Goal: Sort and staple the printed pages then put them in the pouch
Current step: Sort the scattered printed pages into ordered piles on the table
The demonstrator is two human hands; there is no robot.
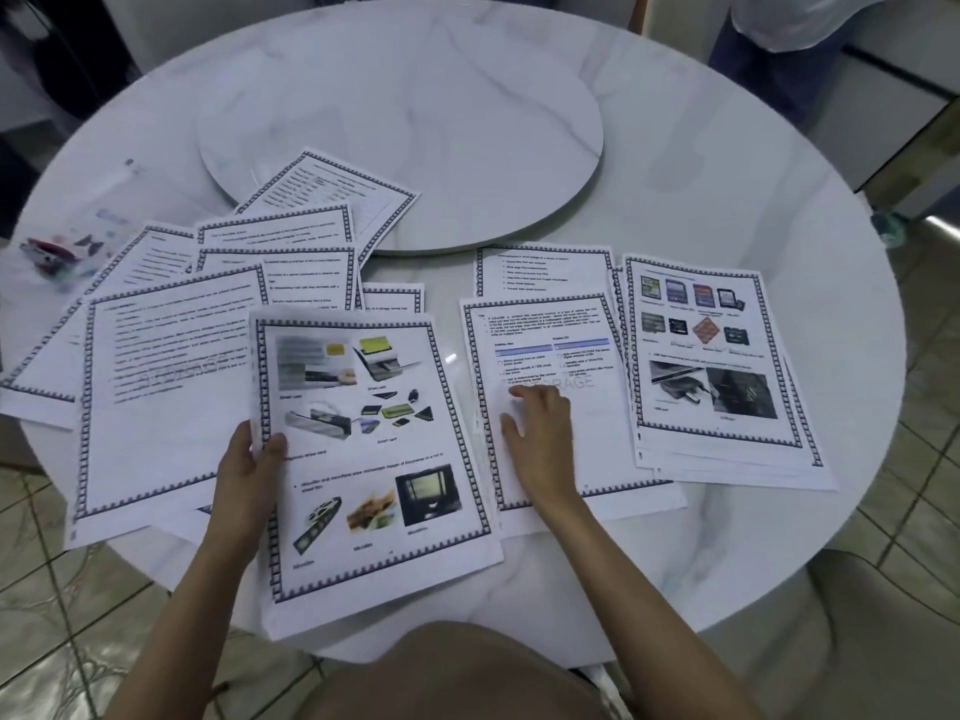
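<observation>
Printed pages with dark patterned borders cover the near half of a round white marble table. My left hand grips the left edge of a picture page, thumb on top, holding it over the table's front edge. My right hand lies with fingers spread on a text page just to the right; it holds nothing. Further right lies a small stack topped by a page of memory-card photos. A loose fan of text pages spreads to the left. A clear pouch with small colourful items lies at the far left.
A round marble turntable sits at the table's middle, with one page overlapping its near rim. A person in pale clothing stands at the back right. Tiled floor surrounds the table, and a chair seat shows at lower right.
</observation>
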